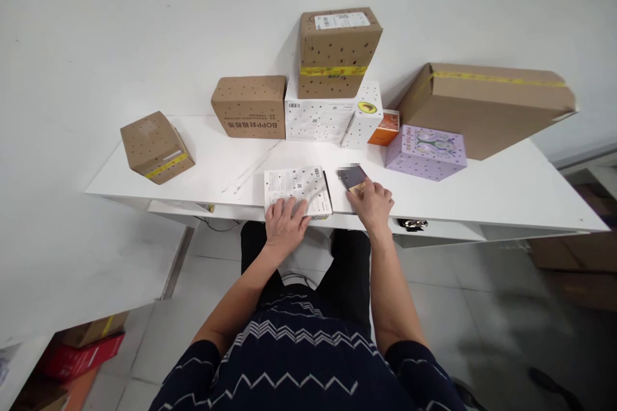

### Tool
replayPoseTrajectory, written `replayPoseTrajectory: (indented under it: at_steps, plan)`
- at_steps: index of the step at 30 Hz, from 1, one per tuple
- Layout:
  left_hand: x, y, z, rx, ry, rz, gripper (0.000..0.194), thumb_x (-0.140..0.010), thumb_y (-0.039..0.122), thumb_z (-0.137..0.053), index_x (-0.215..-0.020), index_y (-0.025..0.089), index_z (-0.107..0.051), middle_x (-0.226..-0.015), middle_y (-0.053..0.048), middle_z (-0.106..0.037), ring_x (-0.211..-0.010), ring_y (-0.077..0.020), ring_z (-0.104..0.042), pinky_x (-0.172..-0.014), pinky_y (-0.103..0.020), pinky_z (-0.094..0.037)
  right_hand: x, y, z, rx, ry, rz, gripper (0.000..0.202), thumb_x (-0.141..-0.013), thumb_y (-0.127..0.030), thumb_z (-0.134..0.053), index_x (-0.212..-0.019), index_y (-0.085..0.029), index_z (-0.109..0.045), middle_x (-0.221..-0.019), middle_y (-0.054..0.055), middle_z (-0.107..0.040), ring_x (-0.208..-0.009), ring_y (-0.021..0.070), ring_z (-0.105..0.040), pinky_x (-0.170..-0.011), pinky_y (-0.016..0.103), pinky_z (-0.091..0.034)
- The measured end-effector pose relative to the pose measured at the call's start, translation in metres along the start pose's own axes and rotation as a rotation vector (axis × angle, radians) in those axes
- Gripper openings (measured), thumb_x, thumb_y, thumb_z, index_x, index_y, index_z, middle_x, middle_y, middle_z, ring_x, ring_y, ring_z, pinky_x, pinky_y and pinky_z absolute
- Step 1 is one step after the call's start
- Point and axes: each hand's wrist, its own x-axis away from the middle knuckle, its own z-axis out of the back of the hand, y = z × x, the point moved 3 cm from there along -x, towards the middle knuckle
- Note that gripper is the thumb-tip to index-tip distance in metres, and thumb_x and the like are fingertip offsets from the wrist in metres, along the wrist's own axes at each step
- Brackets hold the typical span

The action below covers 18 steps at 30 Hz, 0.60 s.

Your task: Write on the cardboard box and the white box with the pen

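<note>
My left hand (pixel 285 226) rests on the near edge of a white box (pixel 294 183) printed with small dark marks and a barcode. Its fingers lie spread over the top face. A thin dark strip shows along the box's right side. To the right, my right hand (pixel 373 204) has thumb and fingers around the near end of a flat, dark grey and tan rectangular item (pixel 354 175), held at or just above the white table (pixel 231 173). Its far left corner is pixelated, and I cannot tell what kind of thing it is.
Behind stand a brown carton (pixel 250 106), a white avocado box (pixel 321 121) with a taped carton (pixel 337 54) on top, an orange box (pixel 385 128), a purple box (pixel 427 153) and a large carton (pixel 486 109). A small carton (pixel 157 148) sits left. A shelf (pixel 448 229) runs underneath.
</note>
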Motion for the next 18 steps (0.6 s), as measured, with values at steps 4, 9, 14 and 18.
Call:
replayPoseTrajectory:
  at_steps: [4, 9, 14, 18]
  plan:
    - [0.000, -0.001, -0.001, 0.024, -0.025, 0.019, 0.042, -0.097, 0.045, -0.047, -0.133, 0.031, -0.061, -0.127, -0.010, -0.065, -0.117, -0.0317, -0.053, -0.093, -0.045, -0.038, 0.006, 0.004, 0.008, -0.182, 0.015, -0.137, 0.068, -0.080, -0.045, -0.065, -0.141, -0.017, -0.050, -0.135, 0.021, -0.055, -0.121, 0.0365, -0.047, -0.098, 0.052, -0.039]
    - [-0.001, 0.000, 0.001, 0.005, -0.012, 0.005, 0.041, -0.096, 0.043, -0.048, -0.132, 0.030, -0.061, -0.127, -0.009, -0.065, -0.117, -0.0316, -0.053, -0.092, -0.045, -0.038, 0.025, 0.012, 0.026, -1.121, -0.051, -0.326, 0.074, -0.068, -0.057, -0.069, -0.129, -0.016, -0.056, -0.110, 0.011, -0.067, -0.089, 0.0223, -0.064, -0.079, 0.038, -0.053]
    - [-0.001, 0.000, 0.001, 0.016, -0.012, 0.012, 0.041, -0.096, 0.043, -0.049, -0.132, 0.030, -0.061, -0.127, -0.009, -0.065, -0.117, -0.0322, -0.052, -0.092, -0.046, -0.037, 0.071, -0.033, 0.060, -1.809, -0.425, -0.251, 0.061, -0.082, -0.065, -0.044, -0.119, -0.020, -0.061, -0.112, 0.012, -0.069, -0.091, 0.0239, -0.069, -0.074, 0.039, -0.058]
    - [0.004, -0.005, -0.010, 0.187, -0.046, 0.099, 0.040, -0.097, 0.043, -0.047, -0.132, 0.031, -0.060, -0.129, -0.009, -0.064, -0.121, -0.0328, -0.051, -0.094, -0.048, -0.037, 0.120, -0.085, 0.059, -2.048, -0.864, -0.264, 0.060, -0.080, -0.066, -0.047, -0.115, -0.020, -0.064, -0.109, 0.013, -0.072, -0.094, 0.0276, -0.069, -0.076, 0.044, -0.059]
